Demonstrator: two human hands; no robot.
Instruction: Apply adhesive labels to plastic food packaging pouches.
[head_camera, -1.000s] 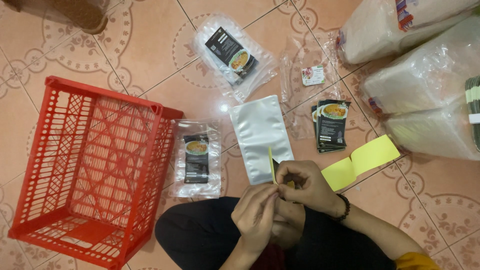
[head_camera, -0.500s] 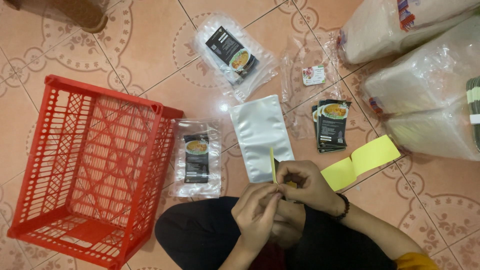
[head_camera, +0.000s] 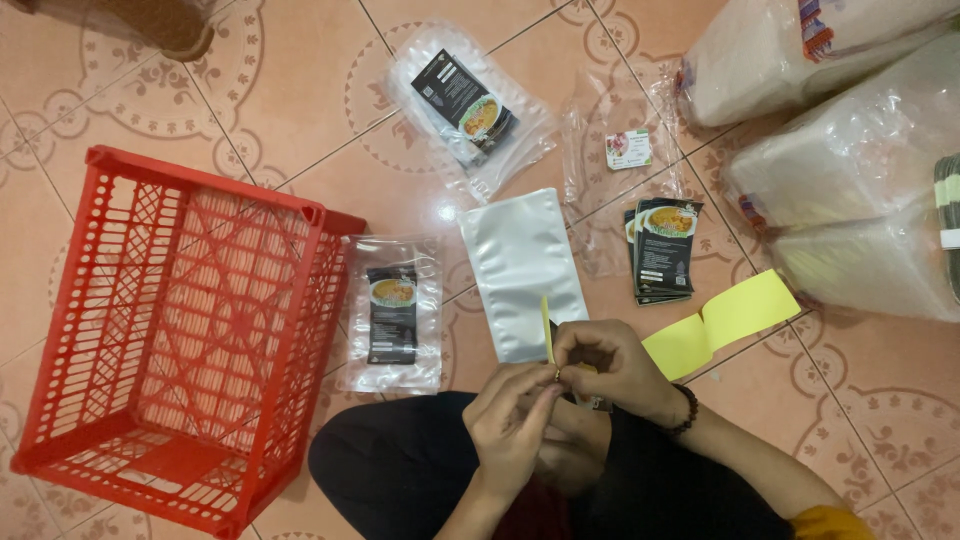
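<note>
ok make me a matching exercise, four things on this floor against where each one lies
Things:
1 red crate
2 silver pouch
3 label stack
4 yellow strip

Places:
A just above the hands
B far left
C beside the right wrist
D between the silver pouch and the big plastic bundles

Pairs: 1-B, 2-A, 3-D, 4-C

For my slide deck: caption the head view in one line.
Both hands, left hand and right hand, pinch a yellow paper strip beside a red plastic crate.

Tiled floor (head_camera: 300, 110) under crate (head_camera: 180, 340), pouches (head_camera: 521, 272)
</note>
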